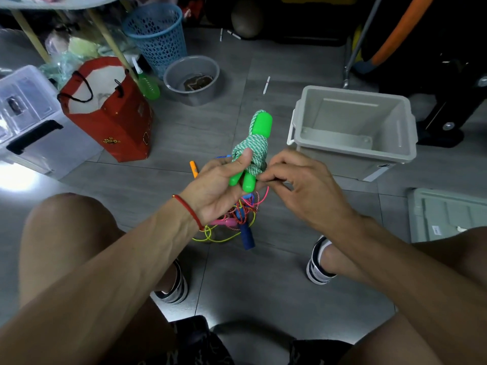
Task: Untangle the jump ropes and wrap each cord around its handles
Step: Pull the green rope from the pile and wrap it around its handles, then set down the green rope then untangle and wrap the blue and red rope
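Note:
My left hand (220, 185) grips a green jump rope (257, 143) by its two handles, thumb pressed on the green-and-white cord wound round them. My right hand (295, 180) sits just right of the bundle, fingers curled, pinching at the cord's lower edge. Below both hands a tangle of other ropes (237, 219) lies on the floor, with pink, yellow and red cords, a blue handle (246, 235) and an orange handle (193, 168).
An open grey bin (353, 154) stands to the right, its lid (448, 217) farther right. A red paper bag (110, 111), a clear storage box (29, 114), a blue basket (158, 35) and a grey basin (192, 80) stand at left and behind. My knees and feet flank the tangle.

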